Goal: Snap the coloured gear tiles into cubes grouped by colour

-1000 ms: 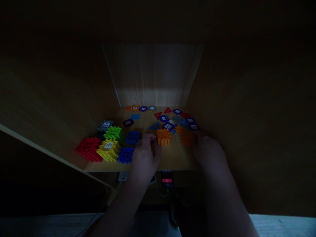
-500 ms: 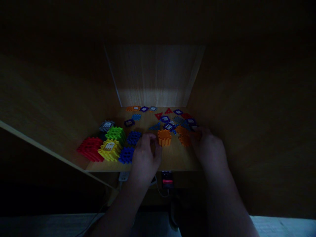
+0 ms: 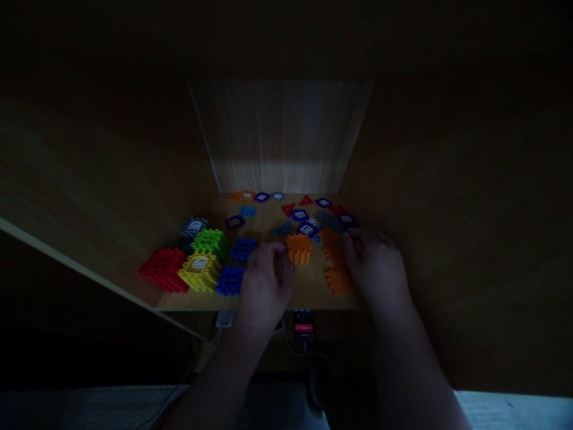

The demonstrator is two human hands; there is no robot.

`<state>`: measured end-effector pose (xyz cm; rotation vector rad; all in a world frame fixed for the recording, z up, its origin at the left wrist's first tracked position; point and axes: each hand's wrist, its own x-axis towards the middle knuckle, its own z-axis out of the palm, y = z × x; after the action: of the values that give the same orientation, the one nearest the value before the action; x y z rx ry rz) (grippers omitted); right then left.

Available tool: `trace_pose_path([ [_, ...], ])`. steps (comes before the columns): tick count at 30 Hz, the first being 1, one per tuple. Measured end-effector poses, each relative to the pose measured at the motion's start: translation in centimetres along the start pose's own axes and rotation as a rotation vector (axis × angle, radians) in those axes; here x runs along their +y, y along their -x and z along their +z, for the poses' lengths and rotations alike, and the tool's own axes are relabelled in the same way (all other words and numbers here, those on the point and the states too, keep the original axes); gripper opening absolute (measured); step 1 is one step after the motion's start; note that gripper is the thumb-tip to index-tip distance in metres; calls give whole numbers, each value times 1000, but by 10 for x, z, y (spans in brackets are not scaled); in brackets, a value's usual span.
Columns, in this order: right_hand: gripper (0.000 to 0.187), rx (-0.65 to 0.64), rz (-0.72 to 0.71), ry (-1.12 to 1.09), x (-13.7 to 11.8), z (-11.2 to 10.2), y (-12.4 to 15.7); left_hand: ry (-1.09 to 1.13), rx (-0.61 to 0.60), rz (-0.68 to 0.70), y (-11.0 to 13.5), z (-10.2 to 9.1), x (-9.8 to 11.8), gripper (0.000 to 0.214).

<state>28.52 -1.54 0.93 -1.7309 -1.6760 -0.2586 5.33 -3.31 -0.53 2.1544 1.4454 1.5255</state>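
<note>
My left hand [image 3: 266, 278] is beside an orange stack of toothed square tiles [image 3: 298, 248]. Its fingers are curled, with a gap between thumb and forefinger; nothing shows in them. My right hand [image 3: 378, 263] has thumb and forefinger bent together at the right of the loose pieces, by a purple window tile [image 3: 345, 220]. Whatever lies between those fingertips is hidden in the dark. Close to the right thumb are flat orange tiles, one [image 3: 339, 280] nearest the shelf front and another [image 3: 333, 255] behind it.
At the left stand stacks of red [image 3: 165, 270], yellow [image 3: 199, 272], green [image 3: 210, 243] and blue [image 3: 230, 280] tiles. Loose tiles and red triangles [image 3: 287, 209] lie farther back on the wooden shelf [image 3: 308, 289]. Side walls enclose it. A phone [image 3: 304, 327] with a cable is below.
An orange tile now lies near the shelf front by my right hand, where none showed before. My right fingers have shifted slightly left. My left hand has hardly moved.
</note>
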Motion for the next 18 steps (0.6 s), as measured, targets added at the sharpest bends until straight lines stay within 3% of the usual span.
trace_pose_path([
  [4,37,-262,-56,30,-14,-15,5,-10,5,8,0,0,1,21],
  [7,33,-452,-76,71,-18,-34,18,-10,8,14,0,-1,1,20],
  [11,49,-535,-3,90,-18,-48,33,5,5,29,0,-1,1,19],
  [18,53,-617,90,56,-20,-45,28,9,1,34,1,-2,1,14],
])
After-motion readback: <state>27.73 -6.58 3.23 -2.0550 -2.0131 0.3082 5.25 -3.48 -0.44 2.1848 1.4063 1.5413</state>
